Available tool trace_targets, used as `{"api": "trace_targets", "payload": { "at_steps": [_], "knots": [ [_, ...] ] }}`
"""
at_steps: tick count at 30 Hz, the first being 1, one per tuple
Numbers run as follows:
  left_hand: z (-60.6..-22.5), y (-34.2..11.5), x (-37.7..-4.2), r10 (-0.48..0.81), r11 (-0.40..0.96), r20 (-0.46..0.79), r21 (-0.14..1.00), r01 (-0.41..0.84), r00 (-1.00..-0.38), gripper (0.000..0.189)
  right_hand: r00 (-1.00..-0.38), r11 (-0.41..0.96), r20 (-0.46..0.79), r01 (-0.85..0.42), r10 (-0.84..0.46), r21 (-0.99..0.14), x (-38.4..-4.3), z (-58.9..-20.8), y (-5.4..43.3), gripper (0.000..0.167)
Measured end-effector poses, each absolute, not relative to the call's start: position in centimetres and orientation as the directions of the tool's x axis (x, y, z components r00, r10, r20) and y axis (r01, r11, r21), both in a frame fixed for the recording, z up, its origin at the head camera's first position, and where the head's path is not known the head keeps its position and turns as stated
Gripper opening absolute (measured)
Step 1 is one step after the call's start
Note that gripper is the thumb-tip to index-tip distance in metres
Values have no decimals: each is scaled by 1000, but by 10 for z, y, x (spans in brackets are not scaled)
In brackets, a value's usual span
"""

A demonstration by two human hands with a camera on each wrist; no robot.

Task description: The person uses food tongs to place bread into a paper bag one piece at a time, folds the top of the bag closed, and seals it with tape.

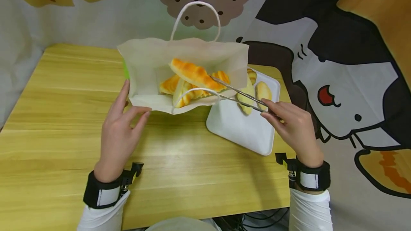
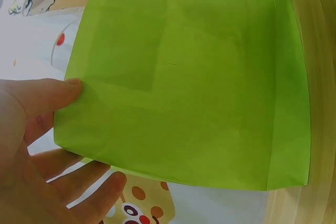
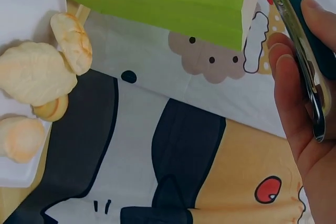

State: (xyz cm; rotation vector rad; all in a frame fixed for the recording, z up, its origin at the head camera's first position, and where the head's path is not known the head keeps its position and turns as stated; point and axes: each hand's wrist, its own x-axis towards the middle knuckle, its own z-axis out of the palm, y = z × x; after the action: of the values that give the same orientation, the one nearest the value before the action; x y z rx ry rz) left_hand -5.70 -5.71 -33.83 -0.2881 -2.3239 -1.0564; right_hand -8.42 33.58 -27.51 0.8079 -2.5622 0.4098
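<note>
A green paper bag (image 2: 178, 87) with a pale inside and white cord handles tilts its mouth toward me in the head view. Several toy bread pieces (image 1: 192, 74) lie in it, golden and orange. My left hand (image 1: 120, 131) holds the bag by its left front corner; in the left wrist view the thumb is at the edge and other fingers reach below it. My right hand (image 1: 290, 126) grips metal tongs (image 1: 245, 95) with dark green grips, seen in the right wrist view. The tong tips reach into the bag mouth, one right at the top bread.
A white tray (image 1: 239, 131) stands right of the bag, partly under it, with several more pale breads (image 3: 37, 74) on it. The wooden table (image 1: 179, 174) ends at a cartoon-printed cloth (image 1: 346, 81) at the back and right. Dark cables (image 1: 263, 218) hang below the front edge.
</note>
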Motion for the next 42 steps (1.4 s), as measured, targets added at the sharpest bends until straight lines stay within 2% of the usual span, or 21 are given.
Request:
{"api": "trace_targets", "payload": {
  "at_steps": [6, 13, 18, 30, 42],
  "knots": [
    [-338, -57, -56, -26, 674, 572, 616, 408, -820, 13, -745, 780, 442, -609, -499, -145, -91, -276, 325, 40],
    [-339, -57, -55, -3, 689, 578, 593, 418, -816, 11, -721, 761, 407, -643, -561, -91, -99, -274, 310, 33],
    [-339, -58, -54, 20, 710, 572, 569, 414, -820, 11, -701, 748, 423, -659, -574, -76, -103, -271, 297, 33],
    [-336, -58, -51, -9, 689, 567, 600, 406, -824, 11, -659, 727, 430, -687, -617, -9, -104, -266, 278, 28],
    [-336, -57, -49, -3, 695, 543, 605, 389, -840, 11, -671, 729, 403, -685, -623, -13, -106, -266, 269, 30]
  ]
}}
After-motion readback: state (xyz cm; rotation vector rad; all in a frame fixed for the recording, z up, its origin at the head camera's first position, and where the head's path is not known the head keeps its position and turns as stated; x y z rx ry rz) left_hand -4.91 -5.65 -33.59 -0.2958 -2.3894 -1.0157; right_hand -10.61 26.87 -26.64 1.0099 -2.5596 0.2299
